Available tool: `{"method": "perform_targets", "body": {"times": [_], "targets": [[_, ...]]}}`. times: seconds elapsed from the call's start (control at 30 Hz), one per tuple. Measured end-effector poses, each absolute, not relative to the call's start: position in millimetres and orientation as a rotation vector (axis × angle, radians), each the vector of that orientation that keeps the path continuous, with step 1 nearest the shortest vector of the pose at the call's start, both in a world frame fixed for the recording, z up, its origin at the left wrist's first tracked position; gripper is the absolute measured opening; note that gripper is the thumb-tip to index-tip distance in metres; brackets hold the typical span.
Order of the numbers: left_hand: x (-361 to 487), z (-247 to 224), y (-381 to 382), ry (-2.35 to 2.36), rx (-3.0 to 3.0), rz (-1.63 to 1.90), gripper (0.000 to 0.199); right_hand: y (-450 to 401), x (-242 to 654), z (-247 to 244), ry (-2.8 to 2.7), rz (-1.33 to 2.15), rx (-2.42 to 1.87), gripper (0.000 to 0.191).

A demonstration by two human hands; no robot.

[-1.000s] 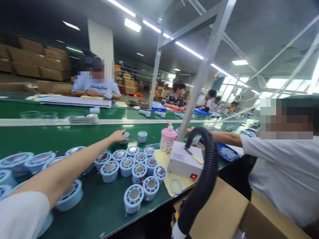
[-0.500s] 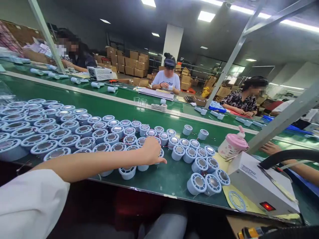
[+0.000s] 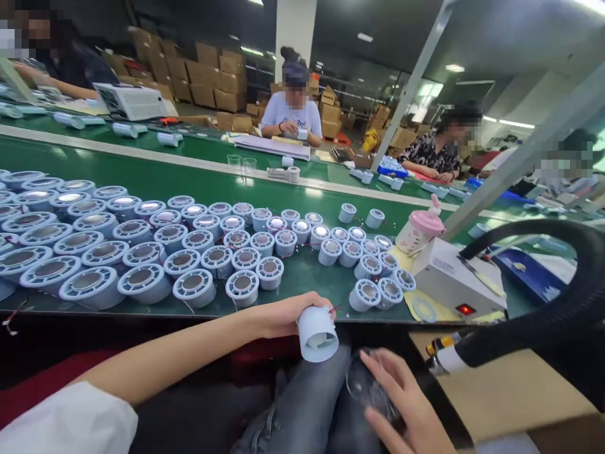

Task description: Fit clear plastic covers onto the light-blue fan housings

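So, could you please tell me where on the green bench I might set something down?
The green bench looks bare near its front edge, between the packed cups and the smaller cup group, and in a strip between the packed cups and the pale rail. It is crowded across the left and around the grey box.

From here I see a bare green strip (image 3: 198,183) running along the counter beyond the cups (image 3: 142,277). Their packed rows block the left; a smaller cluster (image 3: 363,252), the white box (image 3: 456,277) and the black hose (image 3: 534,302) crowd the right. A small gap opens between the groups.
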State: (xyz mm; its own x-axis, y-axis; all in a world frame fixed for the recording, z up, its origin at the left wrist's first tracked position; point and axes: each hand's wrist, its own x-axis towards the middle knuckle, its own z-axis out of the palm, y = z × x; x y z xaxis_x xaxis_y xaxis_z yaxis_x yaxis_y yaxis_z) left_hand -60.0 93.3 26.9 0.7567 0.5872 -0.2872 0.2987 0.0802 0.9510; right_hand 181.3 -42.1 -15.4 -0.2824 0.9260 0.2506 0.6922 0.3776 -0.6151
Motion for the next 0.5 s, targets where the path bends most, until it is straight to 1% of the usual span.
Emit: {"method": "perform_targets", "body": {"times": [0.1, 0.17, 0.23, 0.33, 0.37, 0.43, 0.5], "targets": [[-51.2, 14.6, 78.4, 0.633, 1.509, 0.141, 0.031, -23.6, 162.4, -7.7, -2.171, 0.245, -1.434, 0.052], [-50.1, 14.7, 72.5, 0.54, 1.672, 0.101, 0.027, -14.2, 156.4, -0.4, -2.211, 0.259, -1.524, 0.05], [-52.2, 17.6, 67.9, 0.505, 1.906, 0.145, 0.024, -10.3, 154.8, 5.3, -2.212, 0.463, -1.58, 0.04], [-56.6, 18.7, 60.2, 0.632, 2.071, 0.308, 0.022, -13.8, 154.8, 8.2, -2.084, 0.884, -1.531, 0.01], [-57.5, 17.0, 57.4, 0.68, 2.062, 0.362, 0.021, -16.2, 154.4, 7.8, -2.014, 0.995, -1.5, 0.004], [-58.0, 10.2, 52.5, 0.742, 2.009, 0.462, 0.028, -20.6, 153.1, 6.0, -1.856, 1.131, -1.473, 0.016], [-57.0, 0.0, 49.4, 0.774, 1.963, 0.544, 0.048, -23.0, 152.0, 4.0, -1.7, 1.174, -1.473, 0.024]]}}
